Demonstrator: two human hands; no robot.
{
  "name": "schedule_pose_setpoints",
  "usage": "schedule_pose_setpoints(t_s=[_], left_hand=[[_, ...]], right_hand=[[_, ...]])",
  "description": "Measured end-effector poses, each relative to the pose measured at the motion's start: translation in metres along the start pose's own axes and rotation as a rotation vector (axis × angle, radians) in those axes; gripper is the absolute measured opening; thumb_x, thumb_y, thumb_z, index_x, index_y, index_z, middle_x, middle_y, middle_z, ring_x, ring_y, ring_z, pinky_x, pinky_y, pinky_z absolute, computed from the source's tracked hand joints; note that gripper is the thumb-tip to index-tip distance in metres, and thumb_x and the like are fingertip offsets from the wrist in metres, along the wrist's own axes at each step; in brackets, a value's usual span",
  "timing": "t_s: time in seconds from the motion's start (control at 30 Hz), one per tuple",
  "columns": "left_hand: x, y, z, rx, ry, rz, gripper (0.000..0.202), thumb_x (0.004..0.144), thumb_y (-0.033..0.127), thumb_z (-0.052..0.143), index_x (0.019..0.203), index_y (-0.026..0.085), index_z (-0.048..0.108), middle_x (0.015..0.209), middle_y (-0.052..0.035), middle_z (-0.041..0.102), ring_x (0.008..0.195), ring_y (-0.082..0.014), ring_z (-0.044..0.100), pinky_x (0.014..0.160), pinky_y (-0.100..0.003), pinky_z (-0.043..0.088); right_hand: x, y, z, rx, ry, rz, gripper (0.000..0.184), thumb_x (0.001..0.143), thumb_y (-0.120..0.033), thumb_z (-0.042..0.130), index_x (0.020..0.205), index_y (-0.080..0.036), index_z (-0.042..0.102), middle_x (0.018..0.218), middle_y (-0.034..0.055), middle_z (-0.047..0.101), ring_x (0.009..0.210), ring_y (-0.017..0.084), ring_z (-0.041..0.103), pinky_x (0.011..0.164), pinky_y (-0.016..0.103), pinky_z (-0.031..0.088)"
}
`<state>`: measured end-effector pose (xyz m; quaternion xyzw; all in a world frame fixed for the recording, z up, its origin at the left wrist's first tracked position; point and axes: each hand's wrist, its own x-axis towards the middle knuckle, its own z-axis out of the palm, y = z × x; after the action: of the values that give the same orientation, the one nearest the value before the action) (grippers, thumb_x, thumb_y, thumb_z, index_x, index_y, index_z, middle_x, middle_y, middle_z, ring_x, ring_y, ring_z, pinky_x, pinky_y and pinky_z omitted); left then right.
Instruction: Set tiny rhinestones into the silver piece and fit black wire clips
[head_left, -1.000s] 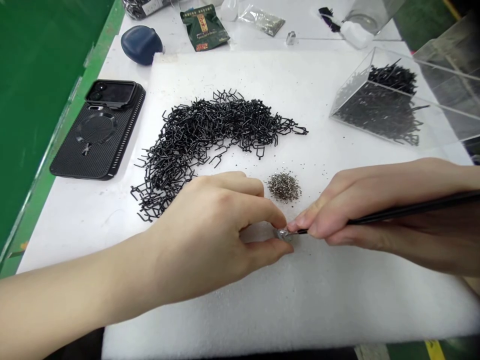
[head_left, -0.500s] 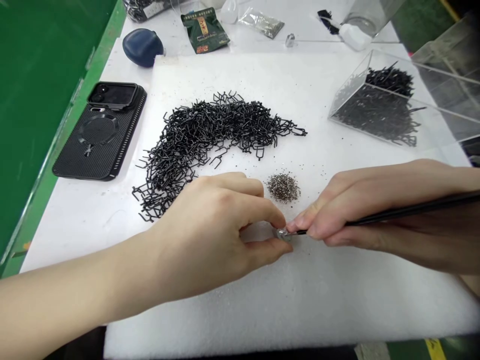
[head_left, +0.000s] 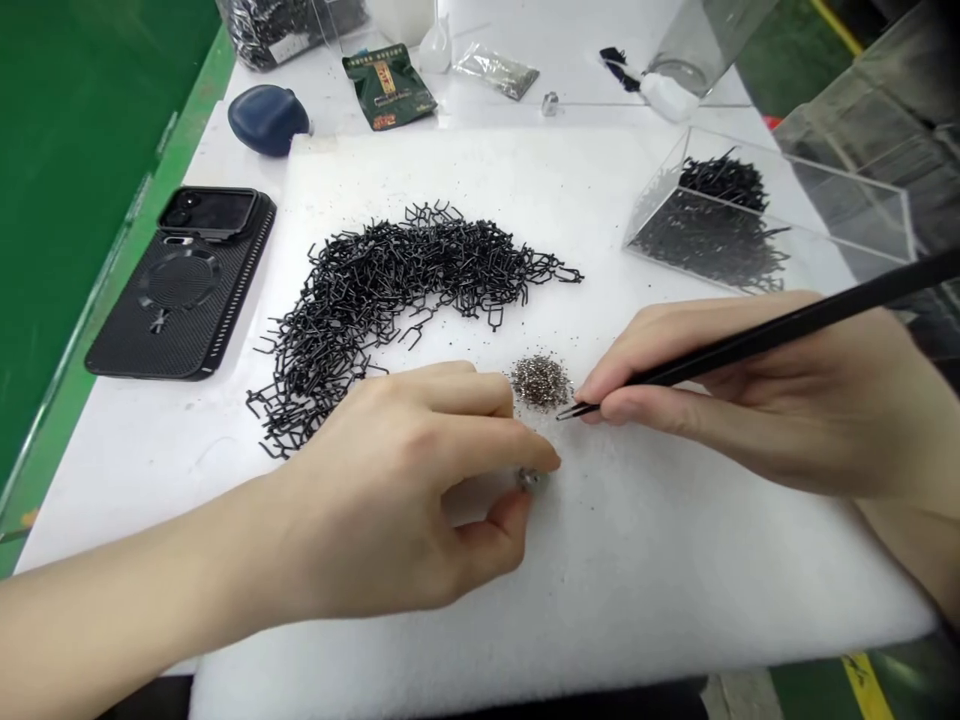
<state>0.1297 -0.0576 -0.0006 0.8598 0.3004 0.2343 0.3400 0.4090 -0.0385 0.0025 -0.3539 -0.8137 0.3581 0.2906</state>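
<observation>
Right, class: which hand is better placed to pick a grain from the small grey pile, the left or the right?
Probably the right hand. Its black tweezers end just beside the grey granule pile, while the left hand is pinching a small silvery piece and looks occupied.

Left hand [head_left: 390,490]: the small silvery piece [head_left: 529,480] between thumb and index fingertip is mostly covered by the fingers; its shape cannot be told. Just beyond those fingertips, the grains of the grey granule heap [head_left: 540,382] are too small to tell singly. Part of the black wire pieces [head_left: 390,290] is hidden behind this hand. Right hand [head_left: 750,400]: the upper end of the black tweezers [head_left: 780,330] is cut off by the frame edge. Far beyond both hands, the printed packet [head_left: 388,88] is too small to read; the bagged black pieces [head_left: 289,30] are cut off above.
</observation>
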Motion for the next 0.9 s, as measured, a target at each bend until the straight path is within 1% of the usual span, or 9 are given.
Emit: schedule_pose_setpoints(t_s=[0.1,0.17,0.27,0.33,0.43,0.57,0.73,0.9], left_hand=[[-0.0009,-0.0014,-0.0024,0.029,-0.045,0.028,0.031,0.090,0.009,0.069,0.113,0.022,0.085,0.086,0.0033,0.066,0.077,-0.0078,0.057,0.065,-0.025,0.044],[-0.0007,-0.0012,-0.0033,0.047,-0.054,0.024,0.029,0.092,0.011,0.069,0.115,0.021,0.083,0.088,0.0026,0.065,0.078,-0.0080,0.057,0.066,-0.025,0.046],[0.0002,0.0006,-0.0030,0.057,0.009,0.006,0.015,0.094,0.018,0.076,0.108,0.018,0.081,0.088,0.0021,0.062,0.075,-0.0066,0.055,0.064,-0.023,0.043],[0.0005,0.0021,-0.0021,0.058,0.059,-0.011,0.010,0.094,0.022,0.081,0.102,0.017,0.080,0.085,0.0027,0.060,0.073,-0.0055,0.052,0.062,-0.023,0.041],[0.0005,0.0036,-0.0008,0.064,0.063,-0.030,0.002,0.096,0.020,0.079,0.096,0.018,0.080,0.081,0.0029,0.060,0.074,-0.0057,0.052,0.065,-0.022,0.041],[0.0005,0.0028,-0.0002,0.051,0.053,-0.048,0.006,0.097,0.016,0.076,0.097,0.019,0.082,0.082,0.0029,0.062,0.076,-0.0055,0.054,0.066,-0.021,0.042],[0.0006,-0.0013,-0.0001,0.046,0.056,-0.027,0.004,0.097,0.018,0.078,0.096,0.019,0.082,0.079,0.0033,0.061,0.073,-0.0048,0.053,0.063,-0.020,0.040],[0.0004,-0.0049,0.0001,0.041,0.054,-0.006,0.005,0.098,0.019,0.078,0.097,0.019,0.082,0.079,0.0038,0.062,0.072,-0.0041,0.054,0.064,-0.019,0.041]], right_hand=[[0.0007,-0.0009,-0.0016,0.006,-0.042,-0.022,0.002,0.101,-0.023,0.081,0.103,-0.023,0.080,0.098,-0.0055,0.083,0.089,0.007,0.079,0.081,0.013,0.062],[0.0006,-0.0016,-0.0021,0.006,-0.057,-0.028,0.003,0.102,-0.021,0.080,0.104,-0.022,0.079,0.100,-0.0052,0.083,0.091,0.006,0.078,0.083,0.012,0.061],[0.0002,-0.0015,-0.0025,0.005,-0.065,-0.039,0.004,0.102,-0.020,0.079,0.106,-0.020,0.079,0.101,-0.0041,0.083,0.094,0.006,0.078,0.085,0.012,0.061],[0.0002,-0.0013,-0.0027,-0.003,-0.063,-0.048,0.004,0.102,-0.021,0.080,0.106,-0.020,0.079,0.101,-0.0034,0.083,0.094,0.007,0.078,0.084,0.013,0.061],[0.0004,-0.0019,-0.0031,-0.030,-0.067,-0.048,0.006,0.105,-0.025,0.078,0.104,-0.020,0.079,0.100,-0.0030,0.083,0.092,0.007,0.079,0.082,0.015,0.062],[-0.0001,-0.0035,-0.0036,-0.030,-0.058,-0.030,0.009,0.106,-0.029,0.078,0.104,-0.021,0.080,0.099,-0.0034,0.083,0.091,0.008,0.079,0.079,0.016,0.062],[-0.0009,-0.0026,-0.0060,-0.048,-0.038,0.005,0.007,0.105,-0.028,0.078,0.103,-0.022,0.080,0.098,-0.0049,0.083,0.089,0.007,0.079,0.079,0.013,0.063],[-0.0003,-0.0035,-0.0063,-0.035,-0.028,0.031,0.004,0.104,-0.027,0.079,0.102,-0.023,0.080,0.099,-0.0064,0.083,0.088,0.005,0.079,0.077,0.011,0.064]])
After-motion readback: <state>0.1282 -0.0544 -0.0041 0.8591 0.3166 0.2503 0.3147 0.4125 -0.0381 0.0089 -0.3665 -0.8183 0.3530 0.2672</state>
